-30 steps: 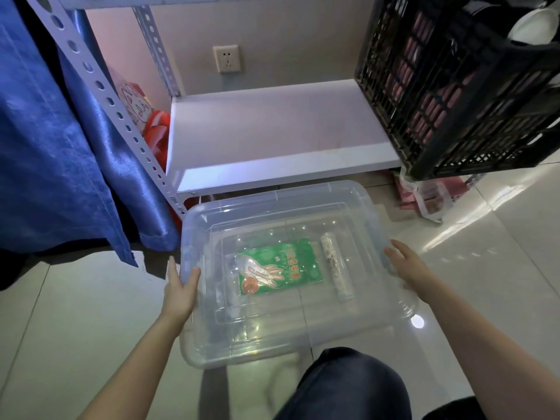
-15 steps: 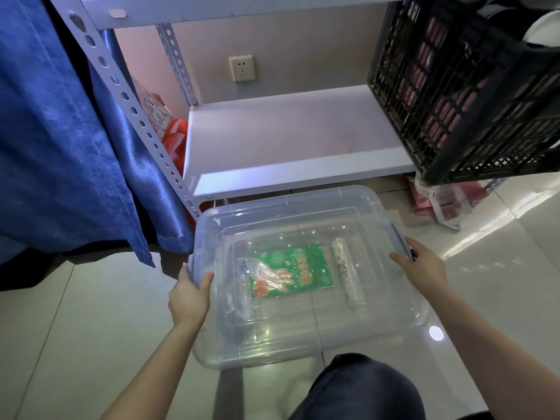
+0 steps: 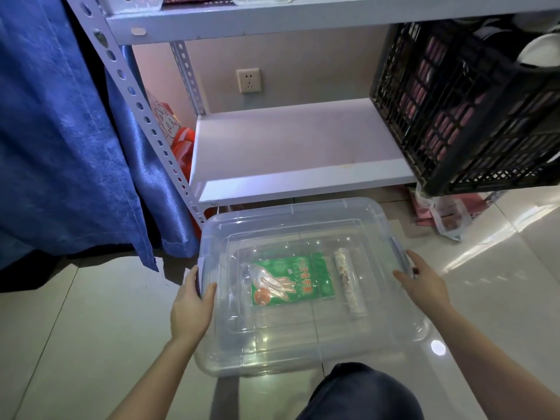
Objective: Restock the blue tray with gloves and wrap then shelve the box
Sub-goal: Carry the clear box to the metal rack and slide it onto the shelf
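Note:
A clear lidded plastic box (image 3: 272, 353) rests on the tiled floor just in front of the lowest white shelf board (image 3: 291, 144). Through the lid I see a green pack of gloves (image 3: 292, 278) and, to its right, a pale roll of wrap (image 3: 348, 283). My left hand (image 3: 191, 304) grips the box's left side at its latch. My right hand (image 3: 424, 280) holds the right side at the other latch. No blue tray is in view.
A black plastic crate (image 3: 463, 107) of dishes fills the right end of the shelf. A blue curtain (image 3: 60, 131) hangs at the left beside the perforated shelf post (image 3: 142, 116). Red packaging (image 3: 181, 144) sits behind the post, a plastic bag (image 3: 448, 216) under the crate. My knee (image 3: 360, 392) is below.
Both hands have closed onto the box's side latches. The view has tilted up, showing more of the shelf above; the box sits about where it was.

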